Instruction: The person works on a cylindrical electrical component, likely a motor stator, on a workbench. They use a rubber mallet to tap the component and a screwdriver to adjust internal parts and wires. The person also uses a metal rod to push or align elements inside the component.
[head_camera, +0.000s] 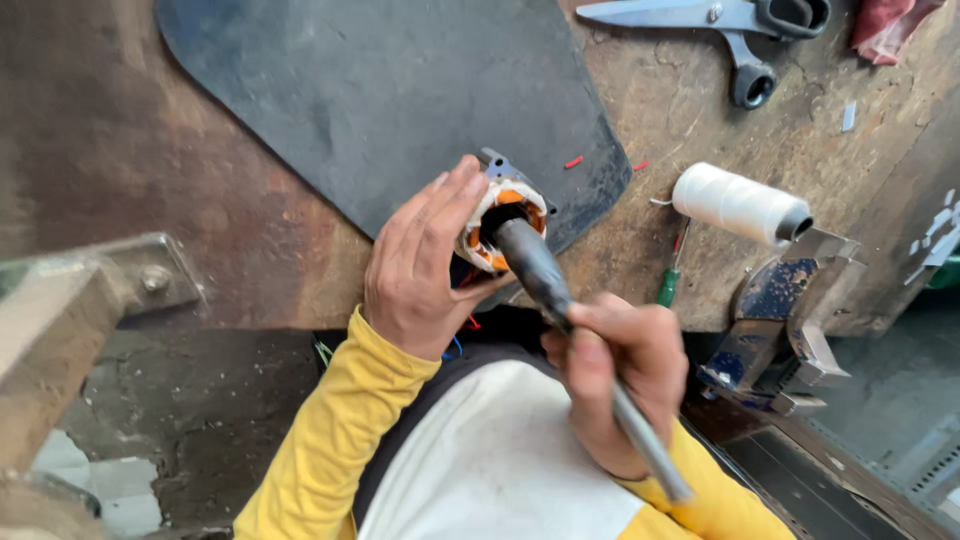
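Note:
My left hand wraps around a small motor stator with copper-orange windings and white insulation, held just off the near edge of the workbench. My right hand grips a grey metal rod. The rod's thick dark end is pushed into the stator's bore. The rod's thin end sticks out behind my right hand, toward my body. Thin red and blue wires hang from under the stator. I wear yellow sleeves.
A dark rubber mat lies on the worn bench. Scissors lie at the far edge. A spool of white thread, a green-handled screwdriver and a blue bench vise sit to the right. A metal bracket is at left.

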